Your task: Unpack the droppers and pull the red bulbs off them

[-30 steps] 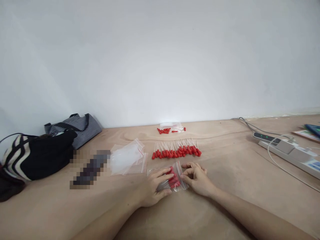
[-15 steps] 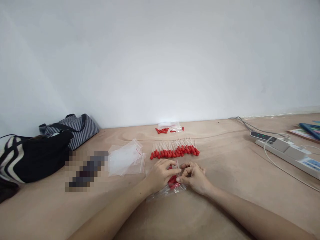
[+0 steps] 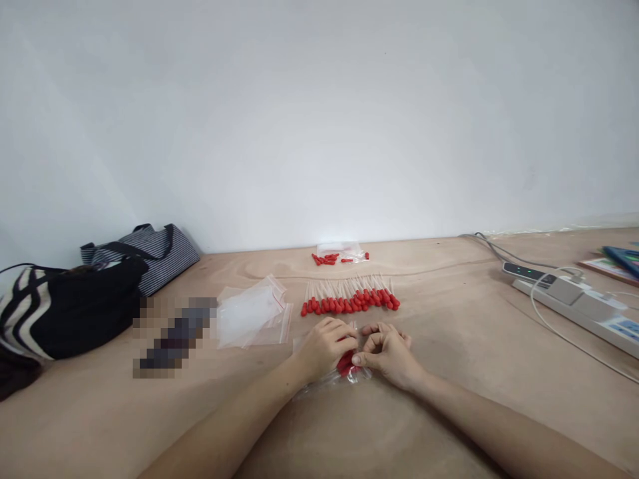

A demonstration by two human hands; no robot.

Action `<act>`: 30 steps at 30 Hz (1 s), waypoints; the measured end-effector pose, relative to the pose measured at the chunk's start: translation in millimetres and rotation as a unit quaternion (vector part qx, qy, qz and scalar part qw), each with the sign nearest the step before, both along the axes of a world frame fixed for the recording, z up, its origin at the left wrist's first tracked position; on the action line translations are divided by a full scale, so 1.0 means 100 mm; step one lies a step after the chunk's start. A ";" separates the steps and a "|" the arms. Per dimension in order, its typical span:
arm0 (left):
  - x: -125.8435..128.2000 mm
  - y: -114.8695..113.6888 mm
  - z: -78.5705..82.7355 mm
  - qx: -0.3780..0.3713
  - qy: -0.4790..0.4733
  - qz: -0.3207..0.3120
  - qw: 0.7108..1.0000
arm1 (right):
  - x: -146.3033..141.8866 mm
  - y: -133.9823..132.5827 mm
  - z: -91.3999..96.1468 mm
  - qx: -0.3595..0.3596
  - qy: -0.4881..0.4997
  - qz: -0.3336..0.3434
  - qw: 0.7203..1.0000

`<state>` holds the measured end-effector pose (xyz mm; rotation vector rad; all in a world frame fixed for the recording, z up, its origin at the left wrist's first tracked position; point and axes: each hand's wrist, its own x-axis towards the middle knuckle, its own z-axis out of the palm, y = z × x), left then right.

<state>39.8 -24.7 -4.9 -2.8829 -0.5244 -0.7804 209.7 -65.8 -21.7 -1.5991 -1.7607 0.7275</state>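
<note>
A clear zip-lock bag [image 3: 329, 383] lies on the table between my hands, with red pieces [image 3: 345, 364] inside it. My left hand [image 3: 325, 347] is curled over the bag's left part, its fingers bent onto the plastic. From the other side my right hand [image 3: 390, 358] grips the bag's right edge, the thumb against the red contents and the fingers curled. Both hands hide part of the bag and its seal strip. Just beyond them, a row of pale, thin, tapered tubes with red bulb ends [image 3: 349, 303], like droppers, lies side by side.
Flat zip-lock bags [image 3: 249, 316] lie stacked to the left, near a pixelated dark patch. Further back are loose red bulbs [image 3: 327, 259] beside another clear bag [image 3: 344, 249]. A black bag [image 3: 94, 306] and a striped bag [image 3: 170, 256] sit left; a power strip [image 3: 574, 306] with cables is right.
My left fingers have closed down further over the bag and cover more of its red contents. My right hand stays almost in place. The view has shifted very slightly.
</note>
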 end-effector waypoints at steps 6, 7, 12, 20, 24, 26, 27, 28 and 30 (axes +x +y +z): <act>-0.06 0.02 0.00 -0.018 -0.018 0.013 1.000 | 0.07 0.00 -0.01 0.112 -0.023 0.047 0.992; -0.07 0.03 -0.01 -0.020 -0.017 0.015 1.000 | 0.09 0.01 0.00 0.155 -0.036 0.065 0.985; -0.10 0.02 -0.01 -0.029 -0.005 0.023 0.999 | 0.12 0.07 -0.01 0.370 -0.124 0.125 0.912; -0.08 0.03 -0.01 -0.031 0.017 0.008 0.999 | 0.07 0.14 -0.04 0.512 -0.186 0.162 0.823; -0.07 0.03 0.03 -0.034 0.035 -0.015 0.999 | 0.06 0.15 -0.02 0.522 -0.201 0.181 0.809; -0.07 0.02 0.05 -0.041 0.041 -0.020 0.998 | 0.07 0.16 -0.01 0.519 -0.205 0.197 0.806; -0.07 0.02 0.06 -0.044 0.044 -0.020 0.998 | 0.07 0.18 -0.01 0.514 -0.207 0.208 0.806; -0.08 0.02 0.06 -0.047 0.046 -0.018 0.998 | 0.08 0.19 0.00 0.509 -0.210 0.221 0.805; -0.09 0.03 0.07 -0.053 0.047 -0.010 0.997 | 0.10 0.21 0.00 0.494 -0.217 0.245 0.806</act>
